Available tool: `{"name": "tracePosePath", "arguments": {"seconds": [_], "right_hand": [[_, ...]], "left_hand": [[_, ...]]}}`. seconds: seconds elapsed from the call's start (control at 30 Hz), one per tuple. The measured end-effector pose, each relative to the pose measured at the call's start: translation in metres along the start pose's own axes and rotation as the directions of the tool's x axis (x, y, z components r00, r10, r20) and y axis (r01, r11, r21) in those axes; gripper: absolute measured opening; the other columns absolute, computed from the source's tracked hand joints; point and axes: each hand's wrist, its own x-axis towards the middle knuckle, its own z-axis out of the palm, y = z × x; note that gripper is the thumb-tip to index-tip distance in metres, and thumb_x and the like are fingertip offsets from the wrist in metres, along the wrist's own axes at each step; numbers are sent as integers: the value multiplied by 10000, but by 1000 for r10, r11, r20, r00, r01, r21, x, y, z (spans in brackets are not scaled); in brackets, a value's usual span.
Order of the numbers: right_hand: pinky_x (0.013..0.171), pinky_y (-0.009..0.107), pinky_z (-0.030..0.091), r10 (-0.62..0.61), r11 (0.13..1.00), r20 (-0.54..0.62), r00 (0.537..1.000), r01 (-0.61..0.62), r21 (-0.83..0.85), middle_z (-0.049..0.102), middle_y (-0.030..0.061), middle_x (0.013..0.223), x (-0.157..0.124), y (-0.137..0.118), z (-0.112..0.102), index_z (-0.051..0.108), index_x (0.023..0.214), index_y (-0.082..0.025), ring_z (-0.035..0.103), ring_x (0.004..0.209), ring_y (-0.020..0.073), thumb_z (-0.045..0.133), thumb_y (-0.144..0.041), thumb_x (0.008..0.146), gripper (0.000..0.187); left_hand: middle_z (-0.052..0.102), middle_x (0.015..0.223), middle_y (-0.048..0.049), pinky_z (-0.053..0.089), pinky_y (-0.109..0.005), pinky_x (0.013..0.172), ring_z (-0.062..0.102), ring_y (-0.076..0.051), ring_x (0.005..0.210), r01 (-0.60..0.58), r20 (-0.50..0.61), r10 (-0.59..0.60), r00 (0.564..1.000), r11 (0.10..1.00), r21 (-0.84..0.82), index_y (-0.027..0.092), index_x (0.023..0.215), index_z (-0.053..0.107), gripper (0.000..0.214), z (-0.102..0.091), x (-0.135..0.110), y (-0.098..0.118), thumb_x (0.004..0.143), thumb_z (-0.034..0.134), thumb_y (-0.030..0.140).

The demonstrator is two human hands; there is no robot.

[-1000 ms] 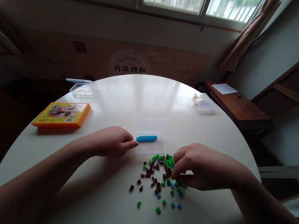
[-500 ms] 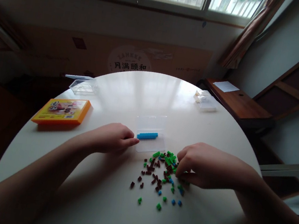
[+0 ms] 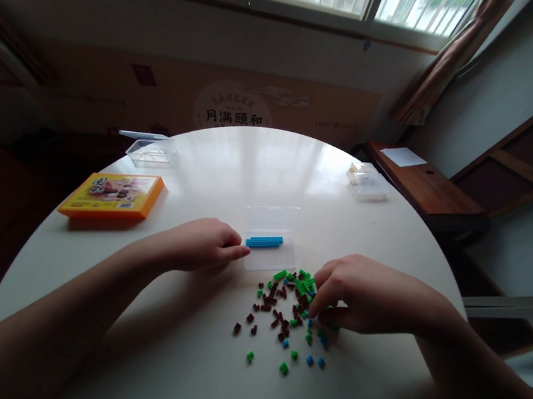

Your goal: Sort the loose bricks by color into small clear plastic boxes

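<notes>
A small clear plastic case point(image 3: 282, 257) lies with its lid raised at the middle of the table, several long blue building-brick strips point(image 3: 264, 242) inside. My left hand point(image 3: 211, 245) is closed at the case's left edge, thumb against its rim and the other fingers curled. To the front right spreads a loose heap of tiny brown bricks point(image 3: 269, 300), green bricks point(image 3: 304, 284) and blue bricks point(image 3: 309, 361). Over the heap's right side, my right hand point(image 3: 357, 293) points its fingers down among the pieces. Index finger and thumb are apart, and I see nothing between them.
An orange and yellow box point(image 3: 115, 194) lies on the left of the round white table point(image 3: 180, 361). Behind it stands an open clear container point(image 3: 151, 153). Clear plastic cases point(image 3: 368, 182) sit at the far right. A wooden side table with paper point(image 3: 403, 156) stands beyond.
My right hand's fingertips have shifted slightly left and down among the bricks. The left hand stays at the case. The whole view has moved a little.
</notes>
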Motion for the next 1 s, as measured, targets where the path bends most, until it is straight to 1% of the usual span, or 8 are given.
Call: {"name": "tracePosePath", "arguments": {"seconds": [0.17, 0.3, 0.43, 0.7, 0.8, 0.9, 0.93, 1.0], "right_hand": [[668, 242, 374, -58, 998, -17, 998, 58, 9, 718, -18, 883, 2, -4, 1, 760, 885, -285, 606, 764, 125, 593, -153, 827, 221], [655, 247, 361, -81, 996, -13, 997, 81, -22, 707, -27, 840, 6, -6, 5, 744, 825, -270, 590, 755, 124, 607, -112, 790, 212], [683, 248, 373, -89, 996, -15, 996, 89, -24, 698, -23, 821, 9, -4, 9, 735, 839, -263, 585, 761, 131, 621, -122, 779, 191], [643, 256, 362, -69, 994, -32, 997, 66, -89, 663, -10, 761, 13, -4, 15, 698, 788, -235, 564, 727, 139, 612, -175, 800, 106], [645, 243, 375, -86, 996, -29, 996, 85, -34, 663, -8, 769, 13, -6, 13, 703, 819, -232, 561, 718, 131, 594, -148, 804, 138], [649, 218, 403, -122, 986, -29, 992, 124, 111, 649, -6, 756, 13, -8, 8, 706, 850, -208, 556, 691, 114, 585, -105, 797, 168], [652, 211, 412, -122, 978, -54, 991, 130, 163, 646, -4, 756, 13, -8, 6, 707, 861, -197, 555, 680, 107, 585, -100, 799, 168], [662, 207, 427, -74, 965, -157, 985, 110, 237, 653, 6, 782, 16, -5, 5, 710, 888, -182, 562, 678, 101, 595, -113, 811, 154]], "left_hand": [[619, 633, -42, 318, -288, 553, 497, -172, 565, -1, 9, 1, 1000, 1000, 14, 197, 639, 597, 515, 0, 1, -1, 892, 371, 584], [607, 623, -39, 301, -283, 531, 491, -162, 552, -8, 0, 8, 1000, 1000, 16, 192, 633, 579, 514, 1, 1, -2, 897, 368, 580], [613, 631, -43, 291, -278, 517, 490, -155, 545, -5, -6, 5, 1000, 1000, 0, 186, 631, 583, 518, 0, -1, 0, 894, 377, 582], [620, 637, -47, 298, -276, 513, 491, -161, 548, -13, -30, 14, 999, 1000, 7, 189, 633, 596, 517, 0, -2, 0, 893, 382, 582], [630, 644, -49, 303, -277, 519, 489, -161, 548, -21, -35, 22, 999, 1000, 7, 190, 639, 608, 518, 1, -2, 0, 893, 383, 582], [642, 650, -50, 304, -279, 524, 492, -163, 552, -28, -35, 28, 999, 1000, 7, 192, 644, 612, 521, 2, -1, -1, 893, 381, 587], [644, 651, -50, 305, -279, 525, 493, -163, 554, -31, -38, 31, 999, 1000, 6, 193, 646, 611, 521, 2, -1, -2, 893, 380, 589], [645, 648, -49, 307, -281, 524, 492, -162, 551, -37, -44, 37, 998, 999, 1, 193, 646, 609, 519, 2, -1, -2, 890, 381, 589]]}}
